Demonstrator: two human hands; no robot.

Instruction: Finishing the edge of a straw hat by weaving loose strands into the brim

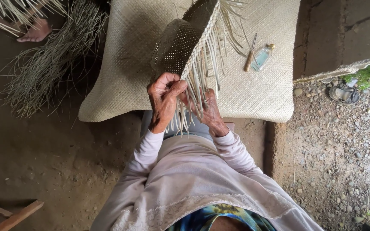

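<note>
Where the pale pink sleeves [150,147] end, both hands meet at the fringed edge of a half-woven hat [185,42], held up over the lap. The left hand [163,100] is curled, thumb and fingers pinched on the loose straw strips [191,96] at the rim. The right hand [210,113] sits behind those strips and is partly hidden by them; its fingers seem closed on the same fringe, but the exact hold is hard to make out. Fingertips of both hands vanish among the strands.

The hat: tan, tightly plaited, its dark inner side dotted with small light gaps in the weave. Unwoven strips hang from its edge in a long ragged fringe, down toward the lap and fanning out at the top. The top of the crown is cut off by the frame.

Beyond, a broad woven mat [125,77] lies on the ground. On it, right of the hat, a small clear bottle [262,56] and a thin wooden-handled tool [250,55], just beside each other. Far left, a heap of loose grass fibre [39,72] on the earth floor, and a bare foot [35,32], mostly out of view. Far right, gravel and a sandal [343,94].
</note>
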